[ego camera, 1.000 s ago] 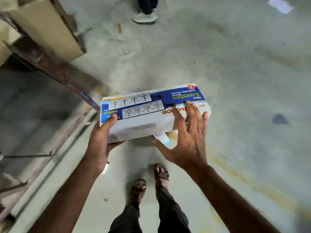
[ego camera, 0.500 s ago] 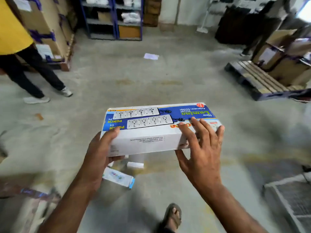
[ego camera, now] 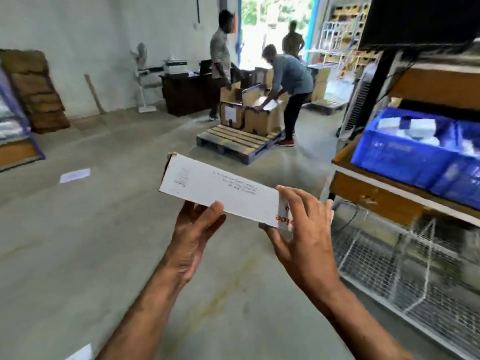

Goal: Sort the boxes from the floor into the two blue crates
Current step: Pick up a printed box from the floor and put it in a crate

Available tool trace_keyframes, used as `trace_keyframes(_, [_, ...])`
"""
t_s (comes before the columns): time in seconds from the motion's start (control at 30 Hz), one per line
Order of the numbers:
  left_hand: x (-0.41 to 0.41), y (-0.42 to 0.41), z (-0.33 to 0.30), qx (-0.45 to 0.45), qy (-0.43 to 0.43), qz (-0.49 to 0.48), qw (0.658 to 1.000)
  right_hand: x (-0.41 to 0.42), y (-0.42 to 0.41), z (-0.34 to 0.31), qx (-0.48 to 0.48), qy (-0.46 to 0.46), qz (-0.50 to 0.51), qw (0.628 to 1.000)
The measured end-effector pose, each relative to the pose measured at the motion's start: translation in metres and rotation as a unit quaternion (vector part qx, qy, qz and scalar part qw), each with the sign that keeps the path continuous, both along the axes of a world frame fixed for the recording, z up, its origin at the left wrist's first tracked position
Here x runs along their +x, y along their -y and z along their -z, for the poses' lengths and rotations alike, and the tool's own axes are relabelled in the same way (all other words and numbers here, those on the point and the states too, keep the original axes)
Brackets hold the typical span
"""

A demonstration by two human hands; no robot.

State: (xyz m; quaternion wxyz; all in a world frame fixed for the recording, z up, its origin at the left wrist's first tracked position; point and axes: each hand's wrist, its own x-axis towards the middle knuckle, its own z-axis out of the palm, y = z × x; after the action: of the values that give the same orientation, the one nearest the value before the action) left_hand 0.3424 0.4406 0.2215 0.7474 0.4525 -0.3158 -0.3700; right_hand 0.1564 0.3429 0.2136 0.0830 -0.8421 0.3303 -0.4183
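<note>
Box [ego camera: 220, 193] is gripped between left hand [ego camera: 193, 229] and right hand [ego camera: 302, 229], in transit; the blue crates [ego camera: 405, 157], up-right of the hands, must be reached next.

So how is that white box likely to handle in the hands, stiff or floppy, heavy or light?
Probably stiff: the white box keeps straight edges though the left hand and right hand hold only its near end. It seems fairly light, held by the fingers alone. Its smooth card may slip.
</note>
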Motion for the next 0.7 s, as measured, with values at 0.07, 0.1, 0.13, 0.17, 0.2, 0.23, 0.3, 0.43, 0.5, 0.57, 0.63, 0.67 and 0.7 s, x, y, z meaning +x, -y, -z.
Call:
trace_keyframes(0.07, [-0.032,0.056,-0.002,-0.021,-0.017,0.043,0.999,-0.043,0.045,-0.009,-0.016,-0.015,0.034,0.999])
trace_keyframes(0.1, [-0.048,0.084,-0.002,-0.034,-0.025,0.067,0.997,-0.064,0.067,-0.013,-0.026,-0.022,0.056,0.998])
trace_keyframes(0.13, [-0.061,0.107,-0.002,-0.046,-0.03,0.092,0.994,-0.082,0.084,-0.017,-0.035,-0.027,0.078,0.996])
trace_keyframes(0.17, [-0.08,0.133,-0.003,-0.055,-0.037,0.115,0.991,-0.103,0.103,-0.021,-0.047,-0.03,0.104,0.993])
trace_keyframes(0.2, [-0.097,0.156,-0.005,-0.059,-0.048,0.131,0.989,-0.122,0.119,-0.025,-0.061,-0.032,0.126,0.99])
trace_keyframes(0.23, [-0.115,0.181,-0.008,-0.057,-0.057,0.141,0.987,-0.142,0.136,-0.03,-0.078,-0.035,0.146,0.986])
trace_keyframes(0.3, [-0.147,0.22,-0.016,-0.051,-0.079,0.159,0.983,-0.176,0.164,-0.036,-0.1,-0.044,0.182,0.977])
trace_keyframes(0.43, [-0.198,0.298,-0.042,-0.034,-0.106,0.174,0.978,-0.247,0.218,-0.044,-0.12,-0.046,0.259,0.957])
trace_keyframes(0.5, [-0.212,0.335,-0.056,-0.009,-0.071,0.191,0.979,-0.274,0.243,-0.045,-0.135,-0.057,0.293,0.945])
trace_keyframes(0.57, [-0.228,0.378,-0.067,0.028,0.002,0.249,0.968,-0.296,0.27,-0.044,-0.145,-0.062,0.325,0.932])
trace_keyframes(0.63, [-0.242,0.419,-0.069,0.053,0.058,0.277,0.958,-0.313,0.294,-0.042,-0.151,-0.061,0.344,0.925])
trace_keyframes(0.67, [-0.251,0.441,-0.07,0.059,0.071,0.286,0.954,-0.321,0.309,-0.041,-0.151,-0.063,0.352,0.922])
trace_keyframes(0.7, [-0.26,0.465,-0.069,0.056,0.077,0.298,0.95,-0.329,0.324,-0.042,-0.147,-0.064,0.361,0.919])
